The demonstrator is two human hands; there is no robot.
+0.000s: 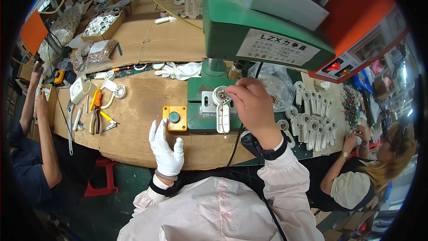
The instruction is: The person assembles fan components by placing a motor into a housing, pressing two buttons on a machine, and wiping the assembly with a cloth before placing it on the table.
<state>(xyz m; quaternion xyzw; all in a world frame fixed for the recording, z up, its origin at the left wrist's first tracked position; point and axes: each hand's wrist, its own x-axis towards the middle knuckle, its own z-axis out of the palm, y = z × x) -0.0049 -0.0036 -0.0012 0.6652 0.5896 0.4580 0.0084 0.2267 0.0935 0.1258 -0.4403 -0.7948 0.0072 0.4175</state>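
Observation:
A white plastic housing, shaped like a small hand-fan body point(223, 118), lies on the metal fixture point(207, 102) of a green press. Its round cup holds small metal-coloured parts, and a thin red wire runs down the handle. My bare right hand point(253, 106) is closed, with its fingertips pinched at the cup's right rim; what sits between them is hidden. My left hand point(167, 149), in a white glove, is open with its fingers spread. It is just below and left of a yellow box with a round green button point(174, 117), and its fingertips come close to the box edge.
The green press head point(267, 27) overhangs the fixture. Rows of similar white housings point(312, 125) stand at right, beside a clear plastic bag point(276, 89). Pliers point(96, 107) and other tools lie at left. White gloves point(180, 70) rest behind. Other people work on both sides.

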